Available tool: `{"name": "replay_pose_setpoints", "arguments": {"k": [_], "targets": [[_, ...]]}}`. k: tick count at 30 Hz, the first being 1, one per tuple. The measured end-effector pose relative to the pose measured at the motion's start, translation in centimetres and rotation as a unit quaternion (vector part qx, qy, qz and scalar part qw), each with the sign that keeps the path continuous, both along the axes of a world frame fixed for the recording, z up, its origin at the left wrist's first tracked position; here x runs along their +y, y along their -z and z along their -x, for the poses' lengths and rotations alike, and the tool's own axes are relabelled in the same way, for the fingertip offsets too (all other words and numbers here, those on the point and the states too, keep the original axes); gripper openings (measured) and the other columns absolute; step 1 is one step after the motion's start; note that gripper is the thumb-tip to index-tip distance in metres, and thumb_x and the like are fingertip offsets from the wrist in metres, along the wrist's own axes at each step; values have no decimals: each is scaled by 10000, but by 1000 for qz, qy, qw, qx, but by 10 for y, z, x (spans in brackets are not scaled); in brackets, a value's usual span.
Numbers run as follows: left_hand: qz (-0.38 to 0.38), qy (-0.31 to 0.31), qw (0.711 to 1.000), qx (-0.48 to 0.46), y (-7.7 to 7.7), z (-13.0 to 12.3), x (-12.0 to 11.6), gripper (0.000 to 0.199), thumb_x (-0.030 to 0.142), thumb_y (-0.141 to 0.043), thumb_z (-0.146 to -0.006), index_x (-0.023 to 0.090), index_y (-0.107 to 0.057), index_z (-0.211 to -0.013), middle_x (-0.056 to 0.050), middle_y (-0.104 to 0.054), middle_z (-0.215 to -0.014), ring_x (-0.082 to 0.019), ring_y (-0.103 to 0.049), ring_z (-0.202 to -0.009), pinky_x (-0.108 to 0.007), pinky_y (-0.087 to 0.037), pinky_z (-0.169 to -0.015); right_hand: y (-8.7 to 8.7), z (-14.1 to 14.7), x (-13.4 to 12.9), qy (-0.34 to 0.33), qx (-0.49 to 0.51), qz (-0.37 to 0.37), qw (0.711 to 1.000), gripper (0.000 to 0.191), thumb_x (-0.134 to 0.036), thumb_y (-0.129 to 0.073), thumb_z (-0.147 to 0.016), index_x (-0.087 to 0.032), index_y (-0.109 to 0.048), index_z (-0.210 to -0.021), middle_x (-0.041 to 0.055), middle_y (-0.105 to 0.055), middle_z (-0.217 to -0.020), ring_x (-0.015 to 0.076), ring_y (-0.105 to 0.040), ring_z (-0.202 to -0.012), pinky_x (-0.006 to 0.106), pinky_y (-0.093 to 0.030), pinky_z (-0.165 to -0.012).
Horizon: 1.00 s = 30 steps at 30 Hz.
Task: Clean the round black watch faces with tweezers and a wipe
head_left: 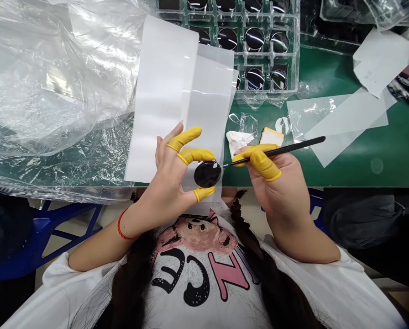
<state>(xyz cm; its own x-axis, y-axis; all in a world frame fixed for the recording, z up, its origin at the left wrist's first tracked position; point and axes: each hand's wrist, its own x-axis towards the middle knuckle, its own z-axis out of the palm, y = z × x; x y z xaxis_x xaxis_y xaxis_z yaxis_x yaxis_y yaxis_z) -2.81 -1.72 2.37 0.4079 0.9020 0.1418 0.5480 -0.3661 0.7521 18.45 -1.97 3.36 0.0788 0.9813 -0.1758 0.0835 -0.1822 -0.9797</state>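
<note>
A round dark lens (207,174) is gripped at its edge between the thumb and fingers of my left hand (172,171), above the front edge of the white sheets (163,100). My right hand (276,176) pinches a thin black-handled brush (298,145), whose fine tip meets the right rim of the lens or lies very close to it. Yellow finger cots cover the thumb and some fingers of both hands. Just beyond my right hand lie a crumpled white cloth (238,140) and a small yellow-edged white pad (272,136).
A clear compartment tray (295,50) with several dark round lenses stands at the back. Clear plastic wrapping (54,91) covers the left of the green table (362,169). Translucent sheets (331,130), white paper (379,61) and pens (408,89) lie at the right.
</note>
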Motion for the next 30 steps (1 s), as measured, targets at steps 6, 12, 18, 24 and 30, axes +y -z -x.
{"name": "replay_pose_setpoints", "arguments": {"k": [6, 12, 18, 24, 30], "targets": [[-1, 0, 1000, 6, 1, 0, -1, 461, 263, -765, -815, 300, -550, -1221, -77, -424, -1543, -331, -198, -1569, -627, -152, -1266, 1, 0, 0, 0, 31, 2, 1000, 259, -550, -789, -804, -297, -749, -843, -9, -760, -876, 196, -720, -880, 374, -600, -908], [-20, 1, 1000, -4, 5, 1, -2, 463, 275, -756, -825, 313, -542, -1233, -76, -430, -1539, -341, -206, -1565, -657, -159, -1249, 5, -1, 2, 0, 60, -24, 998, 223, -505, -807, -803, -290, -763, -843, -29, -769, -858, 174, -728, -844, 338, -622, -841], [-25, 6, 1000, -5, 6, 3, -2, 476, 272, -759, -824, 317, -537, -1243, -82, -431, -1541, -342, -214, -1565, -670, -165, -1246, 16, 1, 4, -19, 50, -52, 997, 203, -494, -788, -828, -294, -762, -850, -34, -766, -844, 172, -729, -818, 330, -624, -798], [-23, 5, 1000, 11, 11, 8, -3, 454, 288, -740, -832, 313, -539, -1239, -85, -441, -1540, -373, -223, -1559, -718, -163, -1234, -2, -12, 3, 58, -102, -255, 960, 218, -463, -610, -974, -286, -724, -915, -10, -729, -919, 187, -700, -916, 390, -567, -920], [-19, 14, 998, 64, 33, 10, -3, 387, 291, -702, -868, 301, -565, -1230, -86, -428, -1557, -448, -192, -1549, -816, -57, -1188, 5, -97, 50, -15, -565, -114, 817, 262, -449, -473, -1010, -241, -631, -1036, 92, -687, -1021, 288, -649, -985, 516, -522, -924]]}}
